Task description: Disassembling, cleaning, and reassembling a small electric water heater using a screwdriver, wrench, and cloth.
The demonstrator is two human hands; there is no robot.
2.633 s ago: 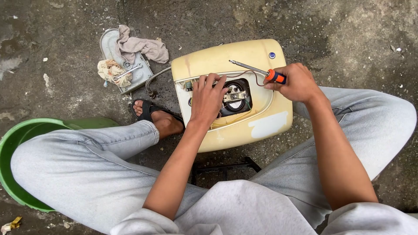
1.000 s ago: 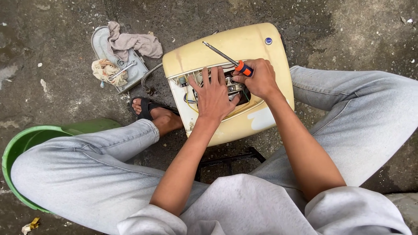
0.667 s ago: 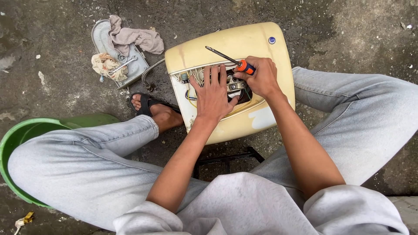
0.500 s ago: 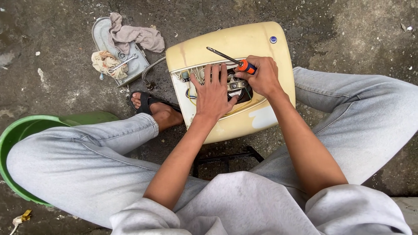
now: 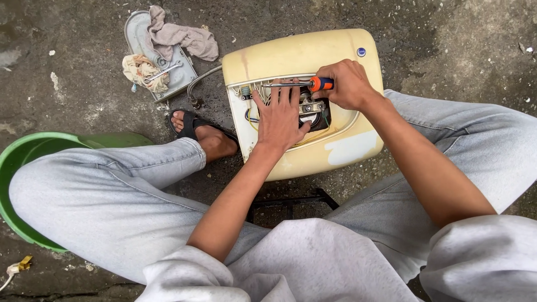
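A cream-yellow appliance housing lies on the concrete ground between my legs, its cover off and wires and a dark round part showing inside the opening. My left hand lies flat over that opening, fingers spread on the inner parts. My right hand grips the orange-and-black handle of a screwdriver. Its metal shaft points left, lying nearly level across the top edge of the opening.
A grey removed cover plate with rags and a metal tool on it lies at the upper left. A green plastic basin stands at the left behind my knee. My sandalled foot rests beside the housing.
My right hand has come in from the housing's right side and turned the screwdriver from a raised slant to nearly level across the opening. My left hand stays pressed on the inner parts.
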